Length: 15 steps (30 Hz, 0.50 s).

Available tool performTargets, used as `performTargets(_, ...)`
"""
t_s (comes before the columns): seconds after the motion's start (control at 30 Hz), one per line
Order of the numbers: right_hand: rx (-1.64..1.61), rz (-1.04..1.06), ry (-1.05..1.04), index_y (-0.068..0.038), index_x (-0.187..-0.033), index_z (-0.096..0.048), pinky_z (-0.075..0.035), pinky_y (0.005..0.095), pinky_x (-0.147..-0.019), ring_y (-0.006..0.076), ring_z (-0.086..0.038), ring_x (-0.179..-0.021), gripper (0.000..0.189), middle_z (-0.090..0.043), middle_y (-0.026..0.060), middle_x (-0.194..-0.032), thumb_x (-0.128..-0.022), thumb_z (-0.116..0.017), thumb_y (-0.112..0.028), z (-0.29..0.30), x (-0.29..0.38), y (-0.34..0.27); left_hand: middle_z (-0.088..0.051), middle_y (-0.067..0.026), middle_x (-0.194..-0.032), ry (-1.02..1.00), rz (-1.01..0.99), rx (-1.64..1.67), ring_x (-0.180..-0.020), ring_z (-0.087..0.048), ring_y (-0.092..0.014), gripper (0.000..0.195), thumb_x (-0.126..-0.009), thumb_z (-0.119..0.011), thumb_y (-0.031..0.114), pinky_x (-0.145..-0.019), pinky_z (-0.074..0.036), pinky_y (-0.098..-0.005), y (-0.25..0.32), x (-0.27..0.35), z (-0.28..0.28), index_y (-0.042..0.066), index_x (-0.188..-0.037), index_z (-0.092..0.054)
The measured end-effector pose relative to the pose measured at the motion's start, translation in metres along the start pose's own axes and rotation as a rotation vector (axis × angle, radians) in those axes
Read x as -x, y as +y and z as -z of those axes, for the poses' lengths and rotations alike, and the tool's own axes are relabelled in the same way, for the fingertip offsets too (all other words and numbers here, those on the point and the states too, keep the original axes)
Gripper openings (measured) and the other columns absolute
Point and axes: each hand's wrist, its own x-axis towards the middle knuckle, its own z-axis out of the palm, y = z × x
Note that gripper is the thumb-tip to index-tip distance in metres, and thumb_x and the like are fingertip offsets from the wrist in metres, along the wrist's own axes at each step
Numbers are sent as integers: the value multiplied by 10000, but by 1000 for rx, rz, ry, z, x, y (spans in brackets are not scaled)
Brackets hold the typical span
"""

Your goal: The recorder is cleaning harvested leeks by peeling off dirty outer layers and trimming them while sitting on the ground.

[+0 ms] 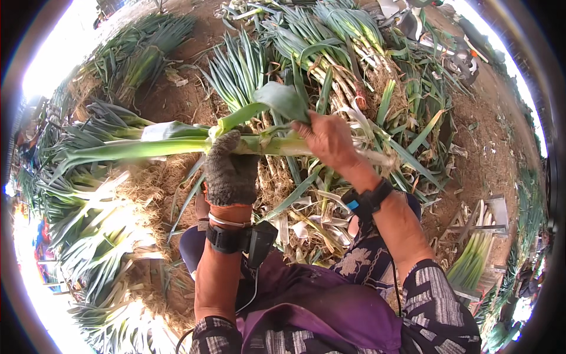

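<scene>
My left hand (232, 172), in a dark knitted glove, is closed around a thick Welsh onion or leek stalk (185, 146) lying crosswise in front of me. Its green leaves point left, and the pale root end points right. A broad outer leaf (283, 99) bends up and over toward the right. Bare-skinned, my right hand (329, 139) pinches that leaf near its tip, just above the pale shaft. My fingers partly hide where leaf and shaft meet. Below both hands, stripped leaves and dry skins (323, 221) litter the ground between my legs.
Bundled onions with roots (345, 84) lie straight ahead. More rooted stalks are heaped along the left (101, 217), with another pile (146, 57) at far left. At right, a small frame (475, 228) holds cleaned stalks (473, 252) on bare soil (482, 146).
</scene>
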Motion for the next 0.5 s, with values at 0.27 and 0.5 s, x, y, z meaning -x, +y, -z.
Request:
performTargets(0.27,454,-170,209,-46,-874,-579,-461,434,-586,329,-613,-671,470,-625,166,-737,-843,-476,-504,60,23,68,-595,-104,-947,-24,-188,83,-924,-567,-243,303,-720,-582,14,-873,-453,-416,60,3,-10,15,-1018,-524)
performTargets(0.5,778,-761,-95,-37,-1015,-576,-452,464,-781,386,-580,-916,473,-605,220,-977,-822,-510,-464,122,69,147,-588,-112,-930,124,-180,74,-925,-558,-254,309,-721,-593,25,-837,-463,-434,76,9,0,18,-1020,-518)
